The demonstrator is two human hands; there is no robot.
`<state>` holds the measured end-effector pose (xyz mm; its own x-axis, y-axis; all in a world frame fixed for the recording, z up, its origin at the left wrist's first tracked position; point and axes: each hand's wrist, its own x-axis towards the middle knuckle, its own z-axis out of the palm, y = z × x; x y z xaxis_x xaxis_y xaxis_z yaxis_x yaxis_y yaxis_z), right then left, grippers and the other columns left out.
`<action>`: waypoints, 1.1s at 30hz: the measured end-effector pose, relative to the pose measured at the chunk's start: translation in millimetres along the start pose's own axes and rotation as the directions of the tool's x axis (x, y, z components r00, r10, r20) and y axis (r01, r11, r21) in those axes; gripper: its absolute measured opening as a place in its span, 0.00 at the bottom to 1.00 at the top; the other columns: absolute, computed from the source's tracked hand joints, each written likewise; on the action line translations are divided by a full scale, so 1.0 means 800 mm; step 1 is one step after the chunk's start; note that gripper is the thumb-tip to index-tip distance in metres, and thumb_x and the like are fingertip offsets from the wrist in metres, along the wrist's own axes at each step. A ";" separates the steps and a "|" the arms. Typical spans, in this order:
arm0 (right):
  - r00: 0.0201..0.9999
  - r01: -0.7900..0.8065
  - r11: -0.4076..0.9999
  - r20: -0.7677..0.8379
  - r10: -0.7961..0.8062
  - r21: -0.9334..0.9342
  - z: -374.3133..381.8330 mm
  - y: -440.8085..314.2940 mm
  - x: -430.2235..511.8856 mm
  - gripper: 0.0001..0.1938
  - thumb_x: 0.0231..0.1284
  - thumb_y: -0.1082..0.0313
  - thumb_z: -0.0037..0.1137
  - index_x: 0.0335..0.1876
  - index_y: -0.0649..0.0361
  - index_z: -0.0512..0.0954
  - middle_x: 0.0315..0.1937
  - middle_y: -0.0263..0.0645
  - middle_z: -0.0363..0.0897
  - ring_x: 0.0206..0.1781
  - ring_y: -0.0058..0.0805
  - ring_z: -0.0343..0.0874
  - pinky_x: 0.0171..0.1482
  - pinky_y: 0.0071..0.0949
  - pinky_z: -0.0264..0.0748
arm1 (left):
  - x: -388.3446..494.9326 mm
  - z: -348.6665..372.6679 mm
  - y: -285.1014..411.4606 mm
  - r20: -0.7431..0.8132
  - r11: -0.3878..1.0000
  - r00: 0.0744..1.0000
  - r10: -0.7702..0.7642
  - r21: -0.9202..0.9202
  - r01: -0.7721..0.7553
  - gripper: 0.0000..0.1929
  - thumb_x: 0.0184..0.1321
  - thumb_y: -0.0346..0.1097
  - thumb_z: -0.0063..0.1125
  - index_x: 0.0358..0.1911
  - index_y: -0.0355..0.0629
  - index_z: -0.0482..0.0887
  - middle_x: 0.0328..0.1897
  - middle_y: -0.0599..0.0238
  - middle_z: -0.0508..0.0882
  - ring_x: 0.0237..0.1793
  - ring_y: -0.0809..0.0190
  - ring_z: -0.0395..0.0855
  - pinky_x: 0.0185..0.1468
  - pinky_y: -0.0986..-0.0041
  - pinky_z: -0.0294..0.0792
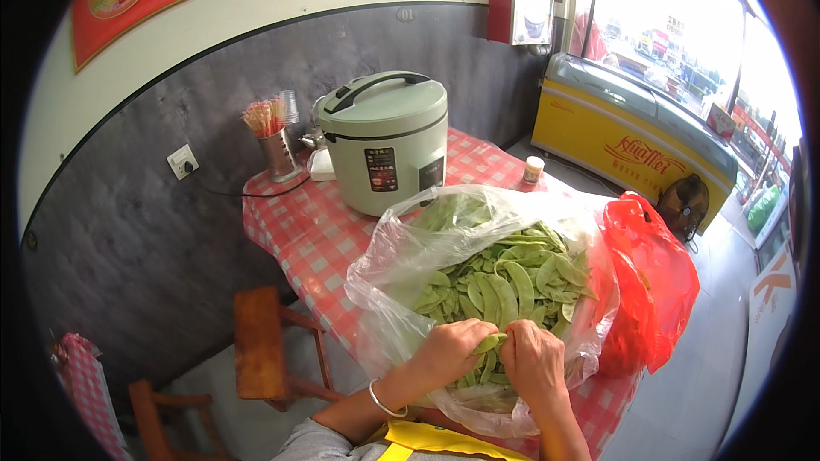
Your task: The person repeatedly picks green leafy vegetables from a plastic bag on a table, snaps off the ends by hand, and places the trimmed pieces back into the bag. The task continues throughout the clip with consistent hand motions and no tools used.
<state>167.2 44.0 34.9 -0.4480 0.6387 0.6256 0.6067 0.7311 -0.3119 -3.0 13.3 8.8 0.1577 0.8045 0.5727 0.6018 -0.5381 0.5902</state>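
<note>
My left hand [456, 347] and my right hand [533, 353] are close together over a large clear plastic bag [392, 269]. Between their fingertips is a flat green bean pod [489, 343], pinched from both sides; its right end is hidden by my fingers. Many more flat green pods [503, 291] fill the bag, some whole and some looking like shorter pieces. The mouth of the bag gapes wide, its rim standing up at the back. Against its right side rests a red plastic bag [647, 294], whose contents I cannot make out.
A red-checked cloth covers the table [307, 237]. Behind the beans stand a pale green rice cooker [384, 141], a metal holder of wrapped chopsticks [280, 152] and a small jar [533, 169]. Wooden stools [259, 339] are at left. A yellow chest freezer [615, 134] stands by the window.
</note>
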 end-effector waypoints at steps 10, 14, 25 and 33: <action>0.984 -0.150 0.972 0.118 0.130 0.181 0.004 -0.008 -0.003 0.02 0.53 0.78 0.55 0.33 0.62 0.76 0.25 0.45 0.78 0.26 0.44 0.79 0.30 0.37 0.74 | -0.010 -0.003 -0.015 0.013 0.992 0.994 0.113 -0.049 -0.112 0.16 0.52 0.30 0.65 0.46 0.39 0.82 0.42 0.58 0.86 0.41 0.49 0.85 0.43 0.63 0.78; 0.951 -0.309 0.890 0.132 0.281 0.335 0.002 -0.016 0.003 0.03 0.52 0.80 0.54 0.29 0.64 0.73 0.20 0.41 0.73 0.20 0.36 0.74 0.27 0.31 0.70 | -0.024 0.015 -0.021 -0.093 0.988 0.985 0.148 -0.028 -0.152 0.19 0.48 0.30 0.67 0.47 0.38 0.83 0.45 0.58 0.86 0.46 0.51 0.86 0.48 0.64 0.80; 0.776 -0.585 0.403 0.342 0.530 0.703 0.007 -0.014 -0.006 0.07 0.65 0.79 0.41 0.30 0.64 0.71 0.19 0.31 0.71 0.13 0.13 0.65 0.15 0.18 0.58 | -0.016 0.027 -0.010 -0.326 0.947 0.897 0.298 -0.020 -0.322 0.23 0.44 0.26 0.65 0.49 0.38 0.81 0.41 0.61 0.86 0.40 0.54 0.86 0.39 0.65 0.79; 0.724 -0.509 -0.023 0.442 0.529 0.860 0.039 -0.013 -0.021 0.11 0.72 0.69 0.45 0.29 0.61 0.71 0.18 0.31 0.73 0.13 0.13 0.65 0.15 0.17 0.59 | -0.004 0.012 0.009 -0.360 0.942 0.899 0.250 -0.124 -0.311 0.20 0.49 0.27 0.66 0.47 0.38 0.79 0.40 0.58 0.85 0.36 0.52 0.85 0.35 0.66 0.77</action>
<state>148.3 33.1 5.3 -0.2936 0.9555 -0.0286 -0.3508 -0.1356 -0.9266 8.4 8.9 5.9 0.0099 0.4980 0.8671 0.4211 -0.7886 0.4481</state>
